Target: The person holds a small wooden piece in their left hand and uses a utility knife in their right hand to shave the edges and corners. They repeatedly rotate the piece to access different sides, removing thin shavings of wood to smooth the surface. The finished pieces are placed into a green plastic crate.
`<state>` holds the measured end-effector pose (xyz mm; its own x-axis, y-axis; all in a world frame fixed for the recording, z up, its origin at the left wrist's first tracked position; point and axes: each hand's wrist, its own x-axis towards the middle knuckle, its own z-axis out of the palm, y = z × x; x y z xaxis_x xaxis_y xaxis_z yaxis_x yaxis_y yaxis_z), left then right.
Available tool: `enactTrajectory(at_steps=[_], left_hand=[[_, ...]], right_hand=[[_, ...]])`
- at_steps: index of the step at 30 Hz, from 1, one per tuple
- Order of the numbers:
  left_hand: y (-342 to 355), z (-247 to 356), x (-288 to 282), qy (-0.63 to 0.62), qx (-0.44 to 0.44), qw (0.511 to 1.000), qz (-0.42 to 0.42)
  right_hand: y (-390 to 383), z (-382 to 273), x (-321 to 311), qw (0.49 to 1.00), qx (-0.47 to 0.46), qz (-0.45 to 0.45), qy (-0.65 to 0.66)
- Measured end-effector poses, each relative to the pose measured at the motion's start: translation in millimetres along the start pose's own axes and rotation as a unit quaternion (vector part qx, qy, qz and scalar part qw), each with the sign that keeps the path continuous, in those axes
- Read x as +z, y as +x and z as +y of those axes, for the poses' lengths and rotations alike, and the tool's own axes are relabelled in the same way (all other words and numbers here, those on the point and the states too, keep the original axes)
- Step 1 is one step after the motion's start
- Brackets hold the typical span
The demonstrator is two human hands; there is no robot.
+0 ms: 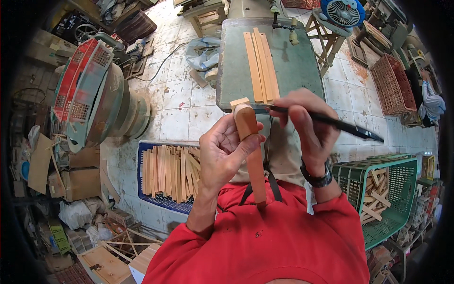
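Observation:
My left hand point(221, 150) is closed round a flat wooden strip point(257, 177), which points back toward my red shirt. At its far end, a darker wooden piece with a rounded tip point(246, 122) lies on the strip under my thumb and fingers. A pale squared edge point(240, 102) shows just beyond that tip. In my right hand point(309, 125), slightly blurred, is a slim black pen point(347, 127). Its front end points left, close to the rounded tip; I cannot tell whether it touches. Several long wooden strips point(256, 66) lie side by side on the green table point(298, 71) ahead.
A blue crate point(142, 189) of wooden strips stands on the floor at left, a green crate point(402, 201) of short wood pieces at right. A large machine with a red guard point(78, 78) is farther left. A blue fan point(344, 12) and red crate point(392, 85) are far right.

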<state>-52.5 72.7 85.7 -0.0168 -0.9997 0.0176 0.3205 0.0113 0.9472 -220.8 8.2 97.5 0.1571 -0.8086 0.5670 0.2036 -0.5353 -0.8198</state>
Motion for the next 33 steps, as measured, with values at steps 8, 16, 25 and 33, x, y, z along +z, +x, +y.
enactTrajectory(at_steps=[8,16,25,33], left_hand=[[0.1,-5.3,-0.6,0.005,0.016,1.0,0.007],[0.9,-3.4,-1.8,-0.009,-0.001,1.0,-0.014],[3.6,-7.7,7.4,0.061,0.003,0.998,0.021],[6.3,-12.6,13.2,0.138,0.019,0.989,0.047]], right_hand=[[11.0,0.1,13.2,0.995,0.032,-0.038,-0.087],[8.2,-1.5,7.2,0.99,0.038,-0.06,-0.121],[15.5,-8.3,3.3,0.993,0.033,-0.009,-0.109],[38.7,-17.3,4.3,0.951,-0.057,-0.179,-0.246]])
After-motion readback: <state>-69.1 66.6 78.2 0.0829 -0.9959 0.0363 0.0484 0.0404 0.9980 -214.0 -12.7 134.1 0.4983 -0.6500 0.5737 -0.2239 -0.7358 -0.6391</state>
